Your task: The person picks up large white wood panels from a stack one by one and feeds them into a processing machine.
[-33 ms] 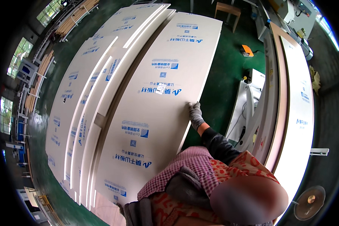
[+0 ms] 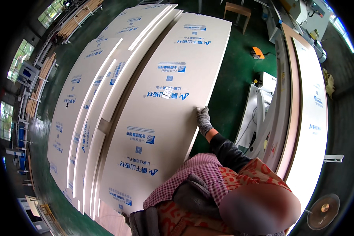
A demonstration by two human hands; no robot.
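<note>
A long white panel with blue print lies at the centre, a small white label stuck on it. My right hand, in a grey knitted glove, is closed on the panel's right edge, with the fingertips on its top face. The fingers' far ends under the edge are hidden. Dark grey bunched cloth shows at the lower left of my body, by the panel's near end. My left hand cannot be made out there. A checked apron comes close to the panel's near right side.
Stacked white boards and narrow strips lie to the left. At right, another white board stands beside a machine. An orange foot pedal sits on the green floor. A wooden stool stands farther off.
</note>
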